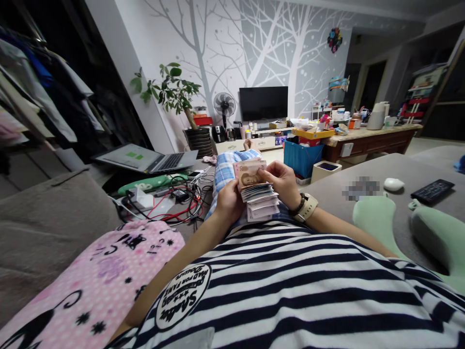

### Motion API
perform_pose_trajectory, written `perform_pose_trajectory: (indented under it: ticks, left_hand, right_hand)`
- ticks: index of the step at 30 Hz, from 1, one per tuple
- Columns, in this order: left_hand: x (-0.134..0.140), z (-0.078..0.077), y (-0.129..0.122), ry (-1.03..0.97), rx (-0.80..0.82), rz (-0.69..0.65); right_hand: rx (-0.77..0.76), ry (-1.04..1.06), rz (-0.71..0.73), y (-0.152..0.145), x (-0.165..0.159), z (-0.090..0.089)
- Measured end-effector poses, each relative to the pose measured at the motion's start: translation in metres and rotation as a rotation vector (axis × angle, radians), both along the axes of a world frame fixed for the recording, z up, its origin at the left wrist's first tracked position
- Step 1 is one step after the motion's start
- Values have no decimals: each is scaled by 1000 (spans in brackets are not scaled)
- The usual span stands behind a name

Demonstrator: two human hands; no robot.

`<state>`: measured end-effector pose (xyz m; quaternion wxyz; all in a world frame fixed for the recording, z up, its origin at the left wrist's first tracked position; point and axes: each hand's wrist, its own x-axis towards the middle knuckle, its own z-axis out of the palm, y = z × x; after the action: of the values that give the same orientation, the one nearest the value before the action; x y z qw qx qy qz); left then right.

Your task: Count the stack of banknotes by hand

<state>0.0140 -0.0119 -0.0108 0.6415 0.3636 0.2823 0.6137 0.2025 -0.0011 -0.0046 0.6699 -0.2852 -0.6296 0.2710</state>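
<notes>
Our left grip (229,201) and right grip (284,182) pinch banknotes (258,194); a ribbed pot (199,143) holds a leafy plant (175,92).

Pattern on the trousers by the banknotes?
Trousers: blue-and-white check, best seen in the head view.

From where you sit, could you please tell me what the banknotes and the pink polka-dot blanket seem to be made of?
The banknotes look like matte printed paper, with thin, layered edges. The pink polka-dot blanket is probably plush fleece, its surface soft-looking and without shine.
</notes>
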Motion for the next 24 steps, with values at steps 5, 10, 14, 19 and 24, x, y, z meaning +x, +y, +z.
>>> perform_pose_trajectory:
  ticks: [5, 10, 14, 19, 24]
  left_hand:
    - [7, -1, 1, -39, 10, 47]
    - [13, -2, -2, -55, 40, 44]
    - [10, -3, -2, -37, 86, 42]
    - [8, -2, 1, -25, 89, 80]
    - [5, -2, 3, -40, 42, 71]
  right_hand:
    - [-34, 4, -17, 5, 3, -1]
    - [-46, -11, -28, 7, 8, 0]
    - [-45, -7, 5, 5, 7, 2]
    - [-52, 53, 38, 2, 4, 4]
    - [-9, 26, -28, 1, 5, 4]
